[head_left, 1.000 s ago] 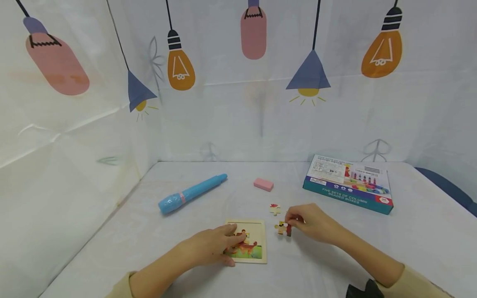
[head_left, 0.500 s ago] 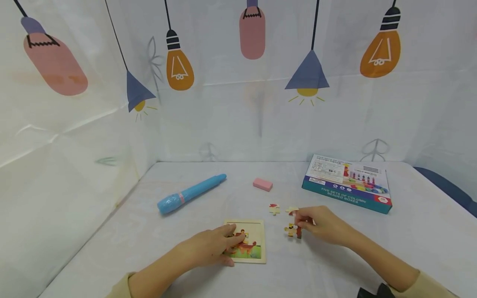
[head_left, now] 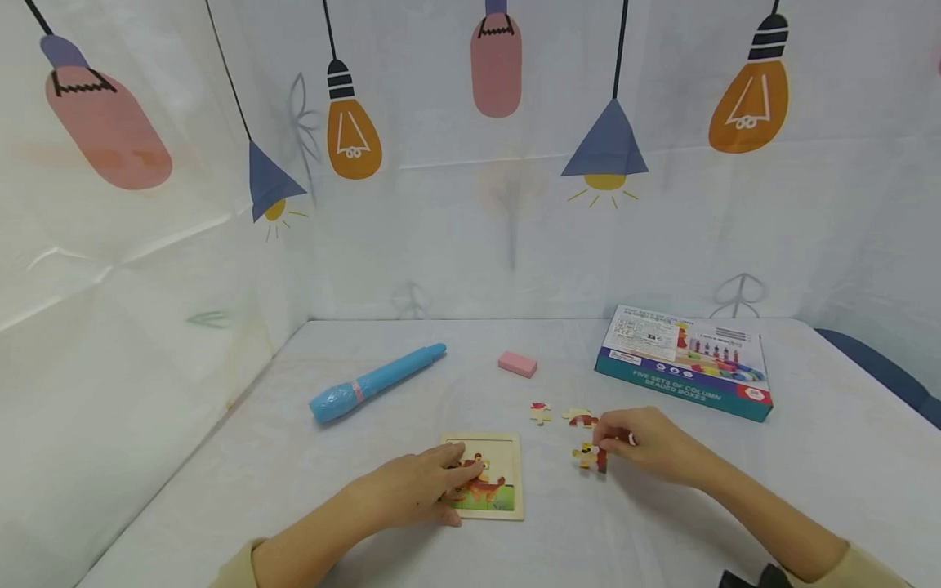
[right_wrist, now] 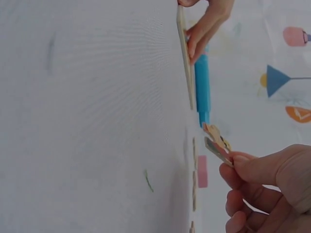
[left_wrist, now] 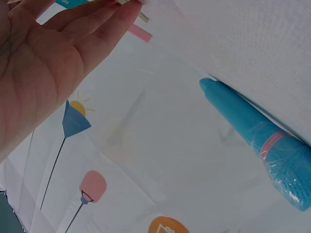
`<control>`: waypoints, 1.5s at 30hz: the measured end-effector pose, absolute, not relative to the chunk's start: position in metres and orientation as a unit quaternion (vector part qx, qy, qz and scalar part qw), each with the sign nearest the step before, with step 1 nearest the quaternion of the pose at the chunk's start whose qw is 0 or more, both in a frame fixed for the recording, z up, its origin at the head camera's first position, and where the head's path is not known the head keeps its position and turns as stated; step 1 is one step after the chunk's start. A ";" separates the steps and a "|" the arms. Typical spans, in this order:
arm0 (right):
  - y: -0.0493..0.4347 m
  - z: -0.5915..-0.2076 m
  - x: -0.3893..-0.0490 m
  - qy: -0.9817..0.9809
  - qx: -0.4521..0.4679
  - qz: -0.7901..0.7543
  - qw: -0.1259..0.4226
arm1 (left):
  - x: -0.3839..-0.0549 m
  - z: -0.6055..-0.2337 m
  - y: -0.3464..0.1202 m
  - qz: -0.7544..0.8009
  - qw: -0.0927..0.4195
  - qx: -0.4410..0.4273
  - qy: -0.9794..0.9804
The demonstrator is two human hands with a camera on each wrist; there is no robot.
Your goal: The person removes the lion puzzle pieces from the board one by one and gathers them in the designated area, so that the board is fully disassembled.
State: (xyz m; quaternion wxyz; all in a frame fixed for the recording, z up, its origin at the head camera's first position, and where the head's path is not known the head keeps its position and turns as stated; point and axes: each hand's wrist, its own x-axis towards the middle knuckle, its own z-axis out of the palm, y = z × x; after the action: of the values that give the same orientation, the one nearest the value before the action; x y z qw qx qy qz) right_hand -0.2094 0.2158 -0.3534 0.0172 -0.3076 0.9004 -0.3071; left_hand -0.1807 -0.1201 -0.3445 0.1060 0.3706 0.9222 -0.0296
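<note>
My left hand (head_left: 412,487) rests on a small square wooden puzzle board (head_left: 501,442) in the head view, fingers spread over a picture of a brown animal on green. To the right of the board, my right hand (head_left: 650,443) pinches a jigsaw piece (head_left: 586,456), yellow and red-brown, between thumb and fingertips. The right wrist view shows this jigsaw piece (right_wrist: 218,141) held tilted, apart from the white tabletop. Behind it lie two more pieces: a cream and red one (head_left: 540,413) and a cream and brown one (head_left: 580,418), close to the right fingers.
A blue microphone-shaped object (head_left: 376,384) in clear wrap lies at the back left. A pink eraser-like block (head_left: 518,364) sits behind the loose pieces. At the back right is a flat teal box (head_left: 685,362). A white printed sheet (head_left: 456,229) hangs behind the table.
My right hand has moved to the right, carrying the pinched jigsaw piece. The cream and brown piece behind it has come into view. My left hand stays on the board.
</note>
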 end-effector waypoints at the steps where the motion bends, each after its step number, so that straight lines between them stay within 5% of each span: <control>1: 0.217 -0.354 -0.209 0.900 -0.307 -0.309 0.019 | -0.181 -0.344 -0.120 -0.031 0.106 0.371 0.922; 45: 0.261 -0.367 -0.220 0.919 -0.277 -0.280 0.030 | -0.182 -0.344 -0.116 -0.044 0.116 0.363 0.924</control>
State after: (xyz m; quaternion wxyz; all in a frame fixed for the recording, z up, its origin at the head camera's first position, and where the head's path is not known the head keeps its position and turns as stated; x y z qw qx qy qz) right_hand -0.2198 0.2610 -0.3672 0.0300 -0.2771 0.9186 -0.2803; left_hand -0.1824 -0.1164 -0.3440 0.1158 0.3629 0.9236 -0.0437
